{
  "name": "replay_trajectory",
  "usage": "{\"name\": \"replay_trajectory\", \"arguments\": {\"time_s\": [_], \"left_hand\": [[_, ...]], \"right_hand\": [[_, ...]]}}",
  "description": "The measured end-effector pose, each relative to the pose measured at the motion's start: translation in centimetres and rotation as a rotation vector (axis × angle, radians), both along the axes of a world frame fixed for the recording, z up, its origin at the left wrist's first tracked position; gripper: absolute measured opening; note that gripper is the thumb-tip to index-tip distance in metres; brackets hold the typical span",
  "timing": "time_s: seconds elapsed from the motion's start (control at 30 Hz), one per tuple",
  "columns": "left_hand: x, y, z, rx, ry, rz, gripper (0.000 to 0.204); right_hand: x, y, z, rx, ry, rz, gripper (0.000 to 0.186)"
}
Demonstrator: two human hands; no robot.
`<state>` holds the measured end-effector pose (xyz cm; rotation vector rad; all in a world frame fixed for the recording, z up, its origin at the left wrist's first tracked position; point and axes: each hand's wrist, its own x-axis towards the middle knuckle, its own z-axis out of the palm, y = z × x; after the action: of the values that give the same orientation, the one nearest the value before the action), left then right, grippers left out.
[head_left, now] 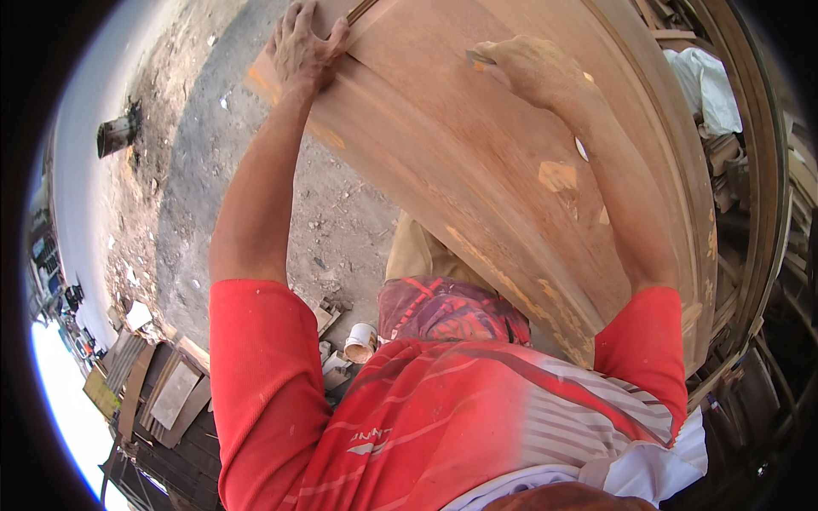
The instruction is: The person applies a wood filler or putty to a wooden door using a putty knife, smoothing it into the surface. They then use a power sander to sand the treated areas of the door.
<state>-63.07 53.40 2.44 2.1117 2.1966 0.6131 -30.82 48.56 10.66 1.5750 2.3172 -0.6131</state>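
A brown wooden panel (443, 119), with raised moulding and pale orange filler patches (556, 176), lies slanting across the upper right and middle. My left hand (305, 51) rests on its upper left part, near the edge, with fingers spread. My right hand (532, 72), coated in dust, is on the panel face to the right of the left one, fingers closed on a small dark flat piece (479, 60), too small to identify surely. My legs and red shirt show below the panel.
Dusty concrete ground lies left, with a dark cylindrical container (118, 132) and debris. A white bucket (360, 342) stands beside my legs among scraps. Boards (179, 392) are piled at lower left. Stacked timber (741, 238) and a white sack (699, 89) crowd the right side.
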Motion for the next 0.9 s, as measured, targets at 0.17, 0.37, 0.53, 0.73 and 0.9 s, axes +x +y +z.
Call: {"name": "replay_trajectory", "arguments": {"time_s": [0.17, 0.37, 0.53, 0.73, 0.9], "left_hand": [[-1.1, 0.2, -1.9, 0.113, 0.065, -0.035, 0.075], [-1.2, 0.5, -2.1, 0.072, 0.082, -0.011, 0.072], [0.1, 0.5, -1.2, -0.003, 0.048, -0.016, 0.071], [-0.8, 0.4, -1.5, -0.047, -0.014, -0.038, 0.071], [-1.0, 0.6, -1.2, -0.036, -0.065, -0.146, 0.073]], "right_hand": [[3.5, -4.8, -2.2, 0.261, 0.485, -0.186, 0.030], [2.9, -11.6, -0.7, 0.060, 0.604, -0.535, 0.031], [3.4, -14.4, -4.1, 0.418, 0.607, -0.527, 0.038], [2.5, -15.6, -4.6, 0.417, 0.517, -0.517, 0.041], [3.2, -16.4, -4.7, 0.251, 0.547, -0.509, 0.046]]}}
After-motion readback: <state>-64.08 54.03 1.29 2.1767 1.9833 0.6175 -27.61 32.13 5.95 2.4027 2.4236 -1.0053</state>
